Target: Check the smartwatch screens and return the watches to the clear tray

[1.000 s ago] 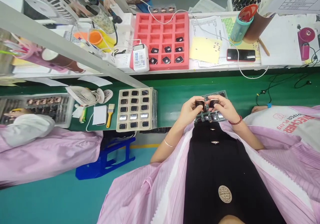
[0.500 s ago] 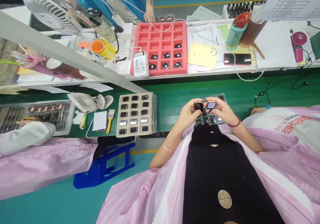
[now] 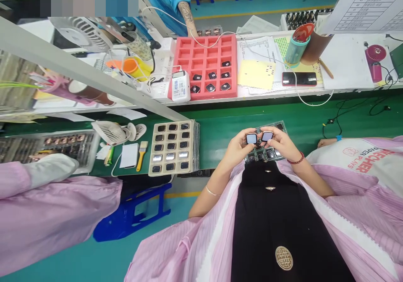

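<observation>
Fingers of the left hand (image 3: 236,148) and right hand (image 3: 282,144) pinch the left square module (image 3: 251,138) and right square module (image 3: 267,136) respectively, right of frame centre. Probably light, rigid, slick and scratch-prone, each is best held by its edges.

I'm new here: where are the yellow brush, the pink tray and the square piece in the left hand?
Yellow brush (image 3: 141,157), head view: on its handle.
Pink tray (image 3: 217,96), head view: on its near rim.
Square piece (image 3: 251,138) in the left hand (image 3: 238,148), head view: on its pale face.
</observation>
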